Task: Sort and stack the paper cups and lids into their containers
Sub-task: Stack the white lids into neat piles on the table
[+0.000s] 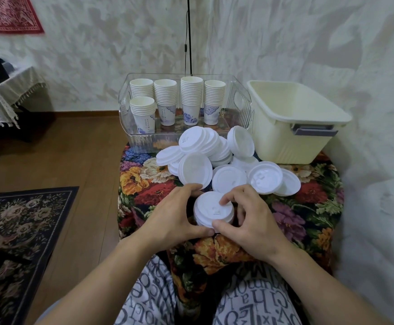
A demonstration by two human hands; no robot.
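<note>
A lid stack (213, 211) is gripped on the table (313, 193) by the left hand (175, 214) and right hand (250, 216); loose lids (217, 158) are piled behind, before the cups (177, 102) and the tub (292, 118).

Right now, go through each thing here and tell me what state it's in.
Paper cups: nested in five upright stacks.
Clear bin: holds the cup stacks.
Cream tub: open, looks empty.
Loose lids: heaped unsorted on the cloth.
Lid stack: small, gripped by both hands.
Left hand: grips stack.
Right hand: grips stack.
</note>
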